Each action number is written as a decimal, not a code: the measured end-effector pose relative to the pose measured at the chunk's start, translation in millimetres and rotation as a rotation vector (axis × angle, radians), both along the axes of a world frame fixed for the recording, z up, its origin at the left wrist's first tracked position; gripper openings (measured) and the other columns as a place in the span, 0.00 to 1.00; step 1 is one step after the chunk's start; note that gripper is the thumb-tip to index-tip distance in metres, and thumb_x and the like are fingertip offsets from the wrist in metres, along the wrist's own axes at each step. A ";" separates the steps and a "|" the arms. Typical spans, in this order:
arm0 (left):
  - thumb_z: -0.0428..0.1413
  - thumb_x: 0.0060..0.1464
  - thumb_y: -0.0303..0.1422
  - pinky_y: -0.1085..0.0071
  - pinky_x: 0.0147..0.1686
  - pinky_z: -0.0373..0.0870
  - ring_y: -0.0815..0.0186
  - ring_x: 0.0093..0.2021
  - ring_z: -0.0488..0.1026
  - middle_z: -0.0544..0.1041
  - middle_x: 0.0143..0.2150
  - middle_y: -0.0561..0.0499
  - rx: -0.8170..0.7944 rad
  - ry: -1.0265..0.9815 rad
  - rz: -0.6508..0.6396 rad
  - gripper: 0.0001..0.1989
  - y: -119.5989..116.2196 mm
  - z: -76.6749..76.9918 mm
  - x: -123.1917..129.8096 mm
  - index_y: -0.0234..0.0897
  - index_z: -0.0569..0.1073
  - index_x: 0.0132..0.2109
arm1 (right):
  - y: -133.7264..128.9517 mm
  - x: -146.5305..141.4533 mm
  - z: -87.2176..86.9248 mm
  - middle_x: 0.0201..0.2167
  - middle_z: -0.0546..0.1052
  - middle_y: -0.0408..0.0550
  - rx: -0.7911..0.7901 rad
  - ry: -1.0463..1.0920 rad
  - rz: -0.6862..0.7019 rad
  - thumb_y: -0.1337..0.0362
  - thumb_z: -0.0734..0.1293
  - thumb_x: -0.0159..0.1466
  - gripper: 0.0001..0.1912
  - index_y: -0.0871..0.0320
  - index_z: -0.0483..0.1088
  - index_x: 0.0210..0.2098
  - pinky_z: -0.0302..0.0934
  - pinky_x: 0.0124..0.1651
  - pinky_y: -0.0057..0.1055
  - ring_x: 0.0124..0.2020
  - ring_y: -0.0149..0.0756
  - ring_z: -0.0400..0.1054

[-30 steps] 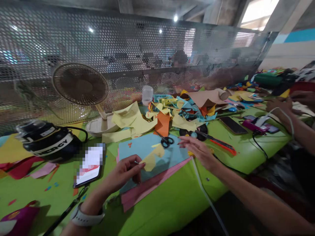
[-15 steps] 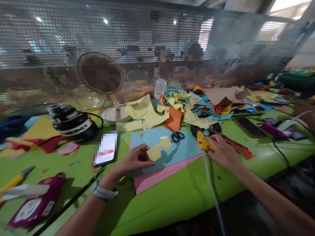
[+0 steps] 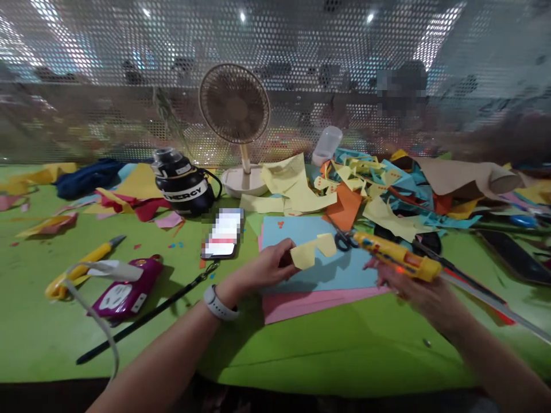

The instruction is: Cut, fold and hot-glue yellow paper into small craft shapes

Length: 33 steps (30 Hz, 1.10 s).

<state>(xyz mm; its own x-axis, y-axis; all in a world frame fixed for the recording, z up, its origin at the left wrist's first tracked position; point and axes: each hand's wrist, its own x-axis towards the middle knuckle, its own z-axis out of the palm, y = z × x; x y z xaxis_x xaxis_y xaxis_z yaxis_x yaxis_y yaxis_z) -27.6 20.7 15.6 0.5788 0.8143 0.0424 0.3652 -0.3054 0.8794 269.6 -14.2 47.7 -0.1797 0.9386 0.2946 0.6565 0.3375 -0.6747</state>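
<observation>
Between the fingers of my left hand [image 3: 275, 265] is a small yellow paper piece [image 3: 303, 256], held above blue sheets [image 3: 340, 269]. My right hand [image 3: 402, 287] grips a yellow glue gun [image 3: 394, 256] with a small red light, its nozzle pointing left toward the paper. Black-handled scissors [image 3: 344, 241] lie at the blue sheet's upper right, beside the nozzle. Pink sheets [image 3: 293, 307] show beneath the blue ones.
A phone [image 3: 224, 234], black bottle [image 3: 183, 183], and fan [image 3: 235, 103] stand or lie at the left and back. Paper scraps [image 3: 365, 178] pile up behind. A purple power bank [image 3: 124, 289] and yellow cutter [image 3: 88, 264] lie left. A cutter [image 3: 469, 278] lies right.
The view has turned right to left, so things appear farther right. My right hand has lifted the glue gun and turned its nozzle toward the yellow piece, still in my left hand.
</observation>
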 end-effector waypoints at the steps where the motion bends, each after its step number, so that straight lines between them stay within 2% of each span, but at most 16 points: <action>1: 0.51 0.57 0.35 0.74 0.24 0.57 0.70 0.24 0.62 0.66 0.24 0.58 0.008 0.003 -0.006 0.07 -0.2 0.6 -1.1 0.39 0.59 0.37 | -1.7 -11.6 1.7 0.21 0.77 0.45 -0.069 0.013 0.060 0.51 0.63 0.62 0.16 0.54 0.76 0.35 0.63 0.16 0.26 0.19 0.34 0.70; 2: 0.50 0.57 0.35 0.73 0.24 0.58 0.70 0.24 0.63 0.66 0.24 0.58 0.018 0.008 -0.011 0.06 -0.4 1.3 -2.1 0.39 0.59 0.37 | -3.2 -22.8 2.6 0.20 0.77 0.46 -0.133 0.111 0.098 0.49 0.64 0.60 0.17 0.55 0.76 0.33 0.63 0.15 0.26 0.18 0.34 0.70; 5: 0.50 0.57 0.34 0.73 0.24 0.59 0.70 0.25 0.64 0.67 0.26 0.56 0.071 0.016 -0.029 0.05 -0.6 2.7 -4.3 0.39 0.60 0.38 | -4.9 -49.0 0.9 0.29 0.80 0.50 -0.304 0.273 0.188 0.47 0.68 0.56 0.19 0.56 0.75 0.34 0.70 0.24 0.28 0.27 0.38 0.74; 8: 0.48 0.58 0.33 0.73 0.25 0.59 0.70 0.25 0.64 0.68 0.26 0.56 0.118 0.019 -0.044 0.04 -0.3 2.7 -4.9 0.38 0.61 0.39 | -2.9 -58.4 -6.0 0.28 0.78 0.49 -0.309 0.270 0.241 0.48 0.68 0.57 0.17 0.55 0.74 0.33 0.71 0.27 0.29 0.27 0.37 0.73; 12: 0.49 0.56 0.33 0.72 0.25 0.58 0.70 0.24 0.62 0.66 0.25 0.56 0.200 0.054 -0.011 0.05 -0.2 3.1 -4.3 0.38 0.61 0.39 | -1.1 -54.8 -14.8 0.30 0.79 0.49 -0.307 0.262 0.223 0.47 0.68 0.56 0.19 0.55 0.75 0.36 0.72 0.29 0.31 0.28 0.38 0.73; 16: 0.51 0.55 0.34 0.73 0.25 0.58 0.70 0.25 0.62 0.65 0.26 0.57 0.179 0.031 -0.004 0.05 -1.7 4.7 -3.2 0.38 0.62 0.38 | -2.1 -54.5 -15.3 0.31 0.79 0.50 -0.267 0.267 0.218 0.48 0.68 0.57 0.19 0.55 0.74 0.38 0.72 0.31 0.32 0.30 0.38 0.73; 20: 0.53 0.51 0.31 0.74 0.24 0.58 0.71 0.25 0.60 0.63 0.25 0.58 0.072 -0.054 0.002 0.06 -4.1 7.1 -1.3 0.39 0.62 0.35 | -2.2 -55.9 -13.1 0.28 0.76 0.47 -0.140 0.052 0.282 0.55 0.65 0.62 0.10 0.55 0.71 0.34 0.67 0.29 0.29 0.27 0.34 0.70; 23: 0.53 0.46 0.27 0.75 0.23 0.57 0.72 0.23 0.58 0.60 0.23 0.60 -0.016 -0.088 0.032 0.07 -6.4 9.7 0.4 0.39 0.61 0.33 | -1.1 -53.0 -15.3 0.30 0.76 0.48 0.092 -0.140 0.371 0.61 0.64 0.63 0.05 0.56 0.68 0.36 0.65 0.31 0.30 0.31 0.35 0.70; 26: 0.52 0.46 0.26 0.75 0.22 0.55 0.72 0.23 0.57 0.59 0.22 0.60 -0.045 -0.102 0.040 0.07 -8.5 11.5 1.4 0.38 0.62 0.33 | -0.8 -50.1 -17.8 0.34 0.76 0.52 0.294 -0.208 0.463 0.66 0.58 0.65 0.07 0.57 0.66 0.41 0.64 0.34 0.32 0.35 0.38 0.71; 33: 0.53 0.47 0.27 0.76 0.21 0.54 0.73 0.22 0.56 0.59 0.22 0.60 -0.027 -0.114 0.032 0.07 -8.9 8.7 1.6 0.38 0.62 0.34 | -0.9 -56.0 -5.4 0.32 0.76 0.55 0.510 -0.346 0.474 0.65 0.57 0.66 0.08 0.59 0.66 0.39 0.65 0.32 0.33 0.34 0.40 0.71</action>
<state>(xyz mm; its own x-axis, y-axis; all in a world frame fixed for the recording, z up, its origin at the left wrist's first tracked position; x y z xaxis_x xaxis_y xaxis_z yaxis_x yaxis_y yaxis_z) -26.0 11.8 24.3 0.5451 0.8340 0.0847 0.2713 -0.2711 0.9235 213.6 -15.1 42.3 -0.6885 0.5023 0.5231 0.5099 0.8482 -0.1434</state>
